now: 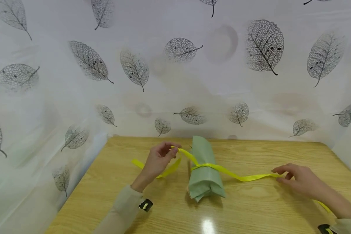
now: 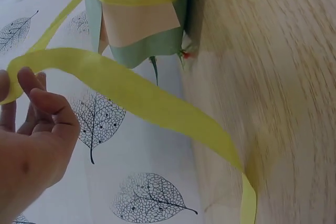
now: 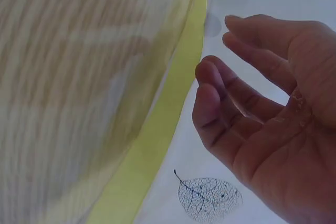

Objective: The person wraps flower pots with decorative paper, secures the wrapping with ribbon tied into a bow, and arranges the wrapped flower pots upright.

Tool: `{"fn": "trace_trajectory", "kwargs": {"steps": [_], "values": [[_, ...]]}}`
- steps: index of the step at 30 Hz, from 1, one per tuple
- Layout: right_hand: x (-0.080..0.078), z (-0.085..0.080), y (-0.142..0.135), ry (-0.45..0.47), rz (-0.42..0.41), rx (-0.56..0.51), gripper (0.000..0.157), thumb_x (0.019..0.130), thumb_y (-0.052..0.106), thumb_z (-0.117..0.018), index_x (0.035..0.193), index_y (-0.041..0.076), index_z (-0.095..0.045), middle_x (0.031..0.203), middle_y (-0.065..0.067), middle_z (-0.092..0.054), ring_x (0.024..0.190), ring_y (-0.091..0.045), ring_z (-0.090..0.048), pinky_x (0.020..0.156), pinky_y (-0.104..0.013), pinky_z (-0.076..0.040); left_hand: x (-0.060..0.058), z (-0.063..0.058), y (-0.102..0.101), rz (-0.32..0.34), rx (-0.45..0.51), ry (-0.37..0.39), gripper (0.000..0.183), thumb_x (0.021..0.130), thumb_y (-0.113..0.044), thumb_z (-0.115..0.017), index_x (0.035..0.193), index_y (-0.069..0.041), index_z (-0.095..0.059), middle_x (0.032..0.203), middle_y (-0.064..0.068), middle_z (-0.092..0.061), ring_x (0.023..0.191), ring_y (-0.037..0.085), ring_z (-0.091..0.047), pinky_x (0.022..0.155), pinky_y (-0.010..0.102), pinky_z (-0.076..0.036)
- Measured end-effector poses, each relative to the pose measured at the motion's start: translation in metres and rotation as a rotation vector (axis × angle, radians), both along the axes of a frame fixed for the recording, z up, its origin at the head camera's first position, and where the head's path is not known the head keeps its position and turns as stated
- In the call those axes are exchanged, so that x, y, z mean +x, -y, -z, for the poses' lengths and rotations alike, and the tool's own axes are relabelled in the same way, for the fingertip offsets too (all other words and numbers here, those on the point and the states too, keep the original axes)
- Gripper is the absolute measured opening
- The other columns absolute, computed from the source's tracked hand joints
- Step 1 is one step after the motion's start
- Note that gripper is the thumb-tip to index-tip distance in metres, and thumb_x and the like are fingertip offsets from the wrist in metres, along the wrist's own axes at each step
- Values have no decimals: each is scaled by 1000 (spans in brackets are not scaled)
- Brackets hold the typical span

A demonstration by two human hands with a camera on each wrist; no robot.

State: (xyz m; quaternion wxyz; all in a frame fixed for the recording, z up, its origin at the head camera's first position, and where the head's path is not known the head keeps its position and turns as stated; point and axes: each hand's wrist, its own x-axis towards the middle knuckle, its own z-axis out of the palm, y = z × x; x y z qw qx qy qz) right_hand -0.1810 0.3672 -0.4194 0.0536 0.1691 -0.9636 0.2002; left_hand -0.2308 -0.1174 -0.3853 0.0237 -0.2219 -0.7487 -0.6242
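A bundle wrapped in pale green paper (image 1: 206,183) lies on the table, a yellow ribbon (image 1: 251,177) crossing its middle. My left hand (image 1: 161,159) pinches one side of the ribbon between thumb and fingers, left of the bundle; the tail hangs past it to the tabletop. On the right, my right hand (image 1: 304,182) is beside the other length of ribbon. Its thumb and fingers are apart, the ribbon running right by the fingertips in the right wrist view. Seen from the left wrist, a peach paper panel (image 2: 136,22) and a small red bit (image 2: 186,54) show on the bundle.
The wooden table (image 1: 169,214) ends at the back against a white curtain (image 1: 216,87) printed with dark leaf shapes. Ribbon tails lie on the tabletop at both sides. A black wrist strap (image 1: 145,205) sits at the left sleeve.
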Motion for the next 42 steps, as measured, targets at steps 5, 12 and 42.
{"fn": "trace_trajectory", "kwargs": {"steps": [5, 12, 42], "values": [[1, 6, 11, -38, -82, -7, 29, 83, 6, -81, 111, 4, -75, 101, -10, -74, 65, 10, -46, 55, -20, -42, 1, -1, -3, -5, 40, 42, 21, 105, -16, -59, 120, -2, -62, 109, 29, -70, 82, 11, -67, 68, 20, -51], [0, -1, 1, 45, 61, 138, 39, 85, 13, -79, 120, -2, -70, 85, -3, -61, 64, -1, -43, 57, -24, -39, 1, 0, -8, 4, 115, 105, 28, 98, -5, -68, 125, 0, -64, 104, 18, -73, 86, 12, -71, 73, 21, -57], [2, -11, -23, 92, 283, 9, 34, 102, 25, -62, 114, -6, -73, 92, -16, -77, 74, -21, -70, 59, -33, -51, 3, 5, -7, 130, 99, 238, 33, 98, -6, -68, 126, 9, -65, 122, 20, -70, 91, 11, -75, 82, 36, -64]]}}
